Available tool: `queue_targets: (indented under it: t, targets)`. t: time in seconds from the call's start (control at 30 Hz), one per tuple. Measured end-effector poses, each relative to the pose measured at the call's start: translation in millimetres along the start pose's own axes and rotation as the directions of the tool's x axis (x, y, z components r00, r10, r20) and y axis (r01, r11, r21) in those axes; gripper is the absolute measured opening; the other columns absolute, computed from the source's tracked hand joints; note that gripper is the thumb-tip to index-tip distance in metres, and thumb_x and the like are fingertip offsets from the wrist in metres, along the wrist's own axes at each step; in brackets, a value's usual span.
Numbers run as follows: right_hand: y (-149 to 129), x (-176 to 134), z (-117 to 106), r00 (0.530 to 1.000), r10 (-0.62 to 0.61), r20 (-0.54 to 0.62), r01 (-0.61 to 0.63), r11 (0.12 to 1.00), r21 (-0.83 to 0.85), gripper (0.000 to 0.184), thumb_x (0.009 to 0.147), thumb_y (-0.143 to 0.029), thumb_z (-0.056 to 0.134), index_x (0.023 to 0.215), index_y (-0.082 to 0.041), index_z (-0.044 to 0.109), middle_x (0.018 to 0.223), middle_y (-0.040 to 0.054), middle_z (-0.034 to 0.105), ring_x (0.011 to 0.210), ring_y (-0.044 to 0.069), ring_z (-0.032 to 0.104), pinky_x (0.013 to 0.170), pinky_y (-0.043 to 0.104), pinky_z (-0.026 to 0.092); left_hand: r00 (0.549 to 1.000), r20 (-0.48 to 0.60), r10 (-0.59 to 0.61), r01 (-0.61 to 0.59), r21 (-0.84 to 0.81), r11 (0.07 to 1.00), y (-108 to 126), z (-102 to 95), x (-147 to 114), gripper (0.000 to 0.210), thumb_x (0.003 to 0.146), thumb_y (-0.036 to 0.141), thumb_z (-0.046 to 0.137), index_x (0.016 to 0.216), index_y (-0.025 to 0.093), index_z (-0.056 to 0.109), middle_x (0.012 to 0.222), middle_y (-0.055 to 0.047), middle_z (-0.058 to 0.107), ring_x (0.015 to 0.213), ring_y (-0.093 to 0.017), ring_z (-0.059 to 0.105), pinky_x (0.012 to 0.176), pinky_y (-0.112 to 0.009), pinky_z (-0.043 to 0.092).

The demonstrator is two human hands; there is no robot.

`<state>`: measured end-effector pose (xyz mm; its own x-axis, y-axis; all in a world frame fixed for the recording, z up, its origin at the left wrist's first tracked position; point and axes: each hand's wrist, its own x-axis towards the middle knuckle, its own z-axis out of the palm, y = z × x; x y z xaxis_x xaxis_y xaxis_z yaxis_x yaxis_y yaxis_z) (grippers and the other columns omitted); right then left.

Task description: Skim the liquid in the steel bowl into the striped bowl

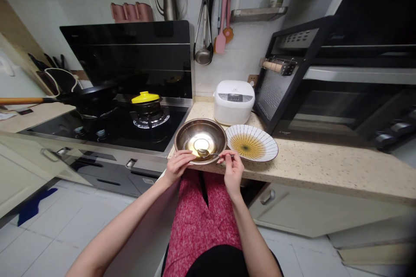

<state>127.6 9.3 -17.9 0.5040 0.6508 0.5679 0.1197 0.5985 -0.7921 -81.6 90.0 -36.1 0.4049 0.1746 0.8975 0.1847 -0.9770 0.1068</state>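
Observation:
A round metal bowl (184,136) stands at the counter's front edge with a yellowish liquid in its bottom. My left hand (177,165) is closed on the bowl's near-left rim. In my right hand (232,171) is the handle of a metal spoon (204,153), pinched between thumb and fingers over the bowl's right rim. The spoon's head is inside the bowl, low over or in the liquid; I cannot tell which. Right beside the bowl, a white plate with dark radiating lines (270,147) holds a yellow-brown liquid.
Behind the plate stands a white rice cooker (234,104). A dark oven (341,108) is at the right. To the left, the gas stove (143,138) bears a small pot with a yellow lid (145,98) and a black wok (92,95), its wooden handle pointing left. Utensils (204,30) hang above.

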Motion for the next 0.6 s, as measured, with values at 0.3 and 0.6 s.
queue_targets:
  t: [0.3, 0.6]
  targets:
    - [-4, 1, -2, 0.999, -0.009, -0.049, 0.011, 0.999, 0.043, 0.025, 0.101, -0.042, 0.055, 0.090, -0.020, 0.061, 0.083, 0.0005, 0.066, 0.064, 0.011, 0.061, 0.063, 0.025, 0.052, 1.000, 0.000, -0.011, 0.011, -0.021, 1.000, 0, 0.0, 0, 0.027, 0.104, 0.022, 0.056, 0.126, 0.019, 0.072, 0.105, -0.010, 0.079, 0.110, -0.023, 0.072, 0.092, -0.039, 0.060]
    - [-16, 4, -4, 0.994, -0.058, -0.087, 0.057, 0.998, -0.016, 0.026, 0.102, -0.043, 0.054, 0.090, -0.021, 0.060, 0.083, 0.0009, 0.065, 0.065, 0.012, 0.061, 0.065, 0.027, 0.052, 1.000, 0.010, -0.019, 0.018, 0.010, 1.000, -4, 1.1, -5, 0.026, 0.104, 0.023, 0.057, 0.125, 0.020, 0.072, 0.106, -0.009, 0.079, 0.111, -0.024, 0.073, 0.093, -0.040, 0.060]
